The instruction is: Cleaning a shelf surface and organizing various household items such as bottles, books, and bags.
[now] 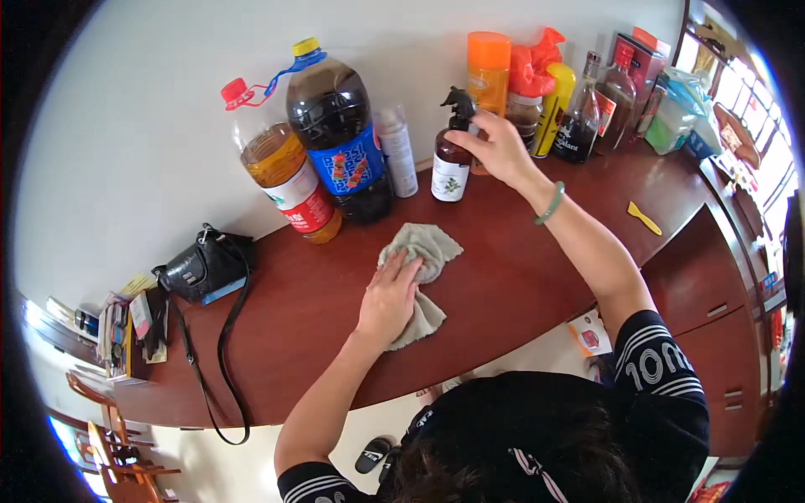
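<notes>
My left hand (391, 302) presses on a crumpled grey-green cloth (431, 248) that lies on the dark red wooden tabletop (516, 276). Farther back, a brown bottle with a black spray head and a white label (449, 182) stands upright near the wall. The thumb and fingers of my right hand (494, 144) are at the right side of its neck, just below the trigger. Whether they grip it is unclear. A green bangle (550, 204) is on my right wrist.
Large soda bottles (343, 157) (299, 195) and a spray can (397, 151) stand left of the brown bottle. An orange-capped can (488, 69), a yellow can (555, 113) and liquor bottles (578, 126) are right. A black handbag (204, 264) lies left, its strap over the edge; a yellow scraper (644, 218) lies right.
</notes>
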The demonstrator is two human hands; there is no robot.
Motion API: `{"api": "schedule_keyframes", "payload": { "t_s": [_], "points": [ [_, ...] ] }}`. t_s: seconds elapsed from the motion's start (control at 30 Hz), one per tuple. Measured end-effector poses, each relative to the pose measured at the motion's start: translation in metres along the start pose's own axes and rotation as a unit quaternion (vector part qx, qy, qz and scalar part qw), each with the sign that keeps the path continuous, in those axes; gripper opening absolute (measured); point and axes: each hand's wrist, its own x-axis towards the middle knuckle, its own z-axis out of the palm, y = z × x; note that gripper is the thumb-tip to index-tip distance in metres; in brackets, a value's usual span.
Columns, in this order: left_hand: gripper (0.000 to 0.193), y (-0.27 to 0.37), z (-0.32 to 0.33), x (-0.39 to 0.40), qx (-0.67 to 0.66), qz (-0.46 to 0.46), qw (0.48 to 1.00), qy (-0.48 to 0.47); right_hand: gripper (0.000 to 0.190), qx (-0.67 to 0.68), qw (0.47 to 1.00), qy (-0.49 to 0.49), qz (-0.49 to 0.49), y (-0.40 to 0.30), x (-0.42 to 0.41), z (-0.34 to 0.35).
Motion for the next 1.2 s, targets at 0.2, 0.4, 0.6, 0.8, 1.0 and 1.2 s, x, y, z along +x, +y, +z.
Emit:
{"api": "schedule_keyframes", "payload": {
  "t_s": [0.2,0.4,0.6,0.8,1.0,1.2],
  "points": [
    [0.052,0.003,0.035,0.049,0.111,-0.031,0.993,0.020,0.029,-0.023,0.999,0.034,-0.004,0.011,-0.039,-0.081],
    [0.058,0.018,0.071,0.116,0.134,-0.030,0.990,-0.013,0.024,-0.037,0.990,0.082,0.106,0.016,-0.069,-0.150],
    [0.043,0.011,0.082,0.158,0.070,-0.029,0.997,-0.015,0.023,-0.008,0.980,0.121,0.158,0.052,-0.088,-0.174],
    [0.055,0.002,0.071,0.125,0.153,-0.069,0.985,-0.030,0.025,-0.165,0.968,0.182,0.056,0.019,-0.106,-0.186],
    [0.055,0.006,0.030,0.060,0.141,-0.008,0.988,-0.056,0.016,-0.075,0.995,0.072,0.009,-0.091,-0.082,-0.134],
    [0.054,0.021,0.024,0.042,0.150,-0.007,0.988,-0.034,0.028,-0.286,0.950,-0.098,-0.080,0.006,0.045,0.004]
  ]
}}
